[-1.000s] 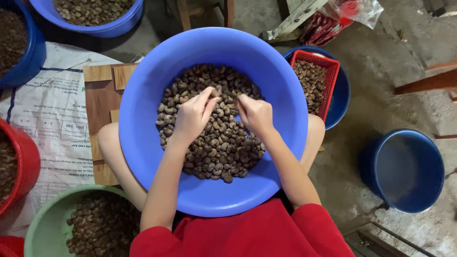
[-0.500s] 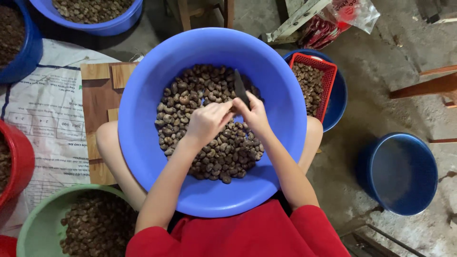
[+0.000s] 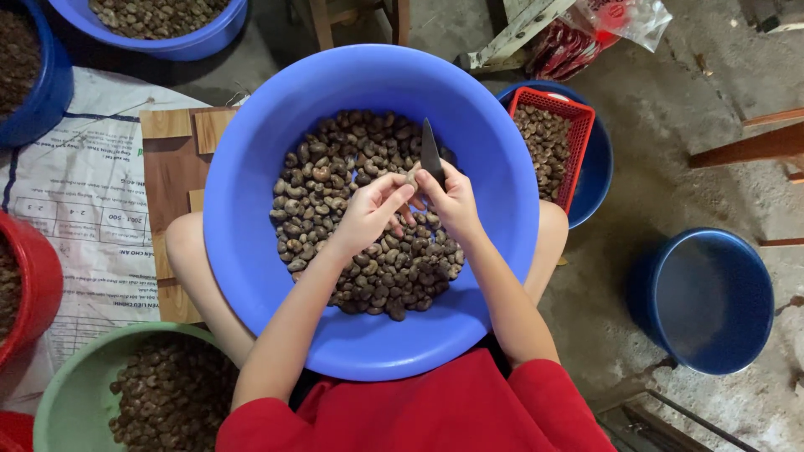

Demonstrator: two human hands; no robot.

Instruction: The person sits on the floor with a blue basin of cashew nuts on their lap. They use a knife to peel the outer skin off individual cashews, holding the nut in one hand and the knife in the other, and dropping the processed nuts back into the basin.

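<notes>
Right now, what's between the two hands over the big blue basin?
Head view: one pale nut, pinched between left hand and right hand, which also holds a dark knife.

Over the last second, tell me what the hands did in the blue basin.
Both hands lifted off the nuts and met. The right hand now holds a dark knife, blade up; the left hand pinches one nut against it. The blue basin stayed put.

Dark knife (image 3: 430, 154) upright — blade up (over brown nuts (image 3: 335, 180)) beside pale nut (image 3: 412, 177).
</notes>
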